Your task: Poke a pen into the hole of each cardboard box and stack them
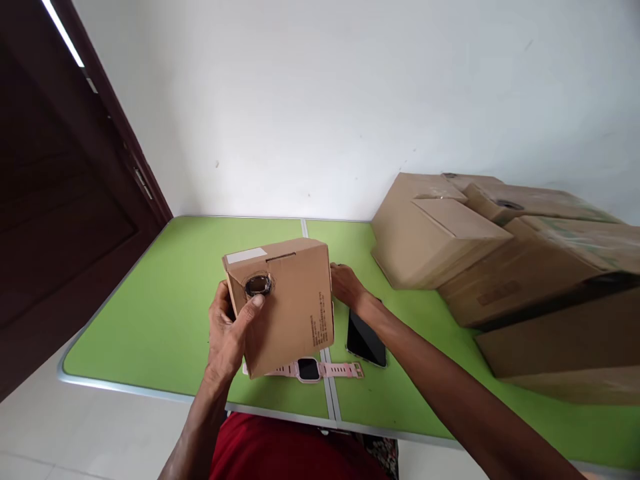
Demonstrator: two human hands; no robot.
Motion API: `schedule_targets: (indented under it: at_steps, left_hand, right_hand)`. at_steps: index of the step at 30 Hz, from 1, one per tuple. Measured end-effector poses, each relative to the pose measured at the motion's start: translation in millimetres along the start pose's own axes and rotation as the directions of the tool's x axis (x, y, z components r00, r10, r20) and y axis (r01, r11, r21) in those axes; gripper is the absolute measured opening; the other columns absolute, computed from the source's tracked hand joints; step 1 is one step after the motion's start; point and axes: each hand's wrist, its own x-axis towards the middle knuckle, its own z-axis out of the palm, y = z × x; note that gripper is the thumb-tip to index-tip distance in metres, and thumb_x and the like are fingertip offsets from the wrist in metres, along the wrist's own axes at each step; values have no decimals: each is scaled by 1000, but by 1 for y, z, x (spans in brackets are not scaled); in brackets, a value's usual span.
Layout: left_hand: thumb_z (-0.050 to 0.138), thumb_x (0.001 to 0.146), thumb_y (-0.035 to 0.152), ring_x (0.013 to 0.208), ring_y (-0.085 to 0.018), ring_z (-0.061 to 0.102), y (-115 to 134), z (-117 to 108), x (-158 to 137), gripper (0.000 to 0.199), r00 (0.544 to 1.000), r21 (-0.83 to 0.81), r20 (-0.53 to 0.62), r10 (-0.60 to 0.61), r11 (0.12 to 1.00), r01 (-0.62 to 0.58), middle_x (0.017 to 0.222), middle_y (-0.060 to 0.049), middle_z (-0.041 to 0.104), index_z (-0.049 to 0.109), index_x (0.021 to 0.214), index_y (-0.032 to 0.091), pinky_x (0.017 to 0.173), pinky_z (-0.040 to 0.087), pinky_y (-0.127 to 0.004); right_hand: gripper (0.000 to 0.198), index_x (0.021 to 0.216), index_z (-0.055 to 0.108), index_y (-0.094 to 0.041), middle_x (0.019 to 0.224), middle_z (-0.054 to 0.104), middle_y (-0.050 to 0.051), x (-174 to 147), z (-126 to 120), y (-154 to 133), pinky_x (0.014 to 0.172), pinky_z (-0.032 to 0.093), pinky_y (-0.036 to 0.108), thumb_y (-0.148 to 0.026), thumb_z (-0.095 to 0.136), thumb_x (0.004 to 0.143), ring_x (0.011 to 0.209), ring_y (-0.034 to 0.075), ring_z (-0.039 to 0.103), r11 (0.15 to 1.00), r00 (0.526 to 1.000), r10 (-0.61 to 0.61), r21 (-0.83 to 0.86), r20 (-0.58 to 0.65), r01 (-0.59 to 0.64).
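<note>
A small brown cardboard box (287, 307) is held up, tilted, over the green table. My left hand (230, 327) grips its left side, with the thumb on the front face just below a round, dark-rimmed hole (258, 285). Printed text and a white label show on the box. My right hand (345, 283) is at the box's right edge with its fingers curled; the fingertips are partly hidden there, and what they hold cannot be made out. Below the box lies a pink-strapped smartwatch (308, 369), its left strap partly covered. A black smartphone (367, 339) rests under my right forearm.
Several larger cardboard boxes (480, 267) are piled on the right of the green table (150, 307), against the white wall (320, 107). A metal seam (331, 393) crosses the tabletop. To the left stands a dark wooden door (60, 167).
</note>
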Motion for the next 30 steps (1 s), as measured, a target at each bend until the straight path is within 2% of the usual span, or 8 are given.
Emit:
schedule_targets:
  at_steps: [6, 9, 10, 12, 16, 19, 26, 30]
  left_hand:
    - [93, 79, 55, 99, -24, 69, 5, 1, -2, 57, 999, -14, 22, -44, 999, 44, 117, -7, 75, 71, 121, 23, 82, 59, -33]
    - [92, 80, 54, 99, -25, 70, 6, 8, -2, 57, 996, -54, 49, -72, 996, 75, 117, -8, 74, 70, 122, 23, 82, 59, -34]
    - [92, 80, 54, 99, -26, 70, 7, 11, -3, 57, 994, -72, 65, -86, 993, 91, 117, -8, 74, 70, 121, 22, 82, 60, -35]
    - [92, 79, 54, 100, -27, 71, 7, 17, -6, 56, 988, -98, 102, -118, 987, 128, 118, -10, 75, 70, 119, 21, 83, 61, -37]
    - [92, 81, 51, 102, -27, 72, 13, 25, -14, 52, 974, -85, 169, -152, 982, 168, 115, -8, 76, 71, 118, 22, 86, 60, -36]
    - [91, 82, 45, 101, -25, 71, 21, 24, -19, 45, 959, -53, 237, -154, 984, 171, 112, -7, 76, 72, 115, 22, 85, 58, -33]
    - [90, 80, 38, 108, -27, 68, 31, 21, -21, 49, 928, -69, 342, -149, 981, 183, 119, -8, 76, 71, 123, 21, 89, 56, -34]
    - [91, 77, 40, 109, -29, 69, 24, 24, -18, 52, 918, -93, 338, -207, 963, 251, 120, -10, 78, 73, 121, 19, 88, 56, -35]
  right_hand:
    - [16, 101, 67, -14, 75, 74, 7, -35, -40, 29, 55, 57, 31, -16, 53, 105, 62, 23, 74, 962, 894, 219, 238, -392, -132]
    - [22, 110, 58, -19, 77, 72, 4, -62, -80, 11, 55, 59, 30, -22, 37, 111, 64, 21, 76, 880, 689, 370, 473, -623, -46]
    - [15, 108, 59, -21, 76, 71, 2, -73, -95, -4, 52, 58, 30, -26, 45, 110, 59, 21, 74, 758, 514, 476, 629, -714, 171]
    - [4, 106, 65, -24, 74, 73, -1, -95, -120, -43, 49, 58, 28, -28, 64, 105, 57, 19, 73, 533, 360, 539, 639, -762, 554]
    - [17, 120, 75, -27, 94, 83, 2, -133, -134, -120, 61, 65, 28, -26, 61, 110, 80, 18, 81, 198, 651, 386, 747, -654, 634]
    - [18, 126, 75, -30, 108, 84, 3, -144, -119, -143, 79, 67, 33, -30, 66, 110, 94, 20, 81, 163, 760, 340, 831, -554, 532]
    - [9, 114, 76, -29, 91, 80, -2, -140, -113, -138, 66, 60, 27, -33, 70, 109, 73, 14, 74, -69, 723, 458, 790, -517, 609]
    - [5, 108, 74, -27, 86, 78, -2, -139, -114, -136, 64, 59, 28, -31, 76, 106, 72, 16, 74, -41, 714, 492, 806, -498, 591]
